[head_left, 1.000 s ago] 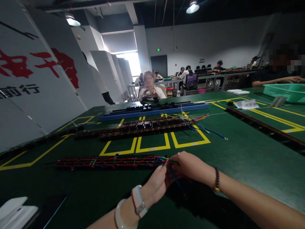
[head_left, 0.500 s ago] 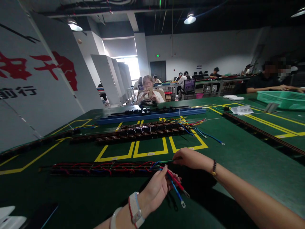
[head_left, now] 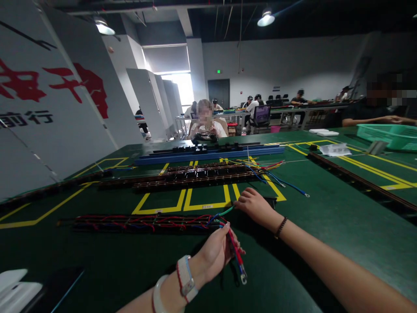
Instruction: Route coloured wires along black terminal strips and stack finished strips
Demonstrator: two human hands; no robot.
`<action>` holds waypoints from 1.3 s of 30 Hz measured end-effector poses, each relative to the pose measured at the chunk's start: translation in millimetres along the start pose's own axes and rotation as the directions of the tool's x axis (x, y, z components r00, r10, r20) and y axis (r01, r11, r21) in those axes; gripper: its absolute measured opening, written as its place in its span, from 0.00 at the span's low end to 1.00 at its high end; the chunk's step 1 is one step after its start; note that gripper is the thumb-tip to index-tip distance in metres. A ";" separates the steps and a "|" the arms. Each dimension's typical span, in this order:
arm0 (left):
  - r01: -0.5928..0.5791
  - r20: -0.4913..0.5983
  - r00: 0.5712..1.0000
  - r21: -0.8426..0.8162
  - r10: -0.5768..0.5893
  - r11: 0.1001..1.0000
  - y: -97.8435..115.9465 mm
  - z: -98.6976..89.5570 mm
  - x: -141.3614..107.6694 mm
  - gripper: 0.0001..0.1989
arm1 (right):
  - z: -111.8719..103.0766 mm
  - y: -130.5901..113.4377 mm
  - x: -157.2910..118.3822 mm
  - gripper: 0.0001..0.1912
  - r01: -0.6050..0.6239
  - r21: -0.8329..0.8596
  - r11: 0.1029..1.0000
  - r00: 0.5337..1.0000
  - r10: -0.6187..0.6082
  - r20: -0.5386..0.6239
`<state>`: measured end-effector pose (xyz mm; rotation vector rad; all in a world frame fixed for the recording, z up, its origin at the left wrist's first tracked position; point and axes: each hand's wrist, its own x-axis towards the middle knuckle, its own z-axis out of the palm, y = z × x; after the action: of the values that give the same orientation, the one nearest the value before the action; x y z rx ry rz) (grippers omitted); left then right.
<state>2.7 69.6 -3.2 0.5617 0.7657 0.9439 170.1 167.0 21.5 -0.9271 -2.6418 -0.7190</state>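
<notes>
A long dark wiring assembly (head_left: 140, 222) with red and blue wires lies across the near part of the green table. At its right end, my left hand (head_left: 216, 250) is closed around a bundle of red and blue cables (head_left: 237, 252), whose metal lugs hang below the fingers. My right hand (head_left: 256, 206) pinches a green wire (head_left: 226, 212) that runs up from that same end. A dark object shows just behind the right hand, too hidden to name.
Beyond lie more wired strips (head_left: 195, 177) and a blue rail (head_left: 208, 154). Another dark strip (head_left: 358, 180) and a green basket (head_left: 387, 135) are at the right. A phone-like dark object (head_left: 54, 289) lies near left. A person (head_left: 206, 124) sits opposite.
My right hand has risen slightly, lifting the green wire. The cables in my left hand have swung to hang more steeply, their lugs closer together. The view has shifted a little.
</notes>
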 end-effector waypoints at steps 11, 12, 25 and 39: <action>-0.006 0.098 0.995 -0.164 0.023 0.986 -2.3 -7.1 8.7 0.07 | -12.4 -47.9 -50.0 0.19 0.225 0.364 0.904 0.929 -0.086 -0.360; -0.004 0.086 0.996 -0.169 0.019 0.986 -2.4 -7.4 8.7 0.07 | -14.3 -48.9 -51.2 0.20 0.284 0.383 0.879 0.921 -0.138 -0.364; -0.018 0.102 0.994 -0.080 0.026 0.997 -2.7 -7.7 8.5 0.13 | -11.5 -38.8 -46.5 0.38 0.462 0.426 0.778 0.868 -0.299 -0.396; 0.043 0.100 0.994 0.017 -0.044 0.999 1.9 -8.6 0.5 0.17 | -10.1 -34.9 -38.5 0.07 0.147 0.624 0.768 0.916 0.132 -0.378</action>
<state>-4.8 71.8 -7.2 0.5981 0.6927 0.8640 178.0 118.3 2.4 -0.4921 -2.2482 0.0427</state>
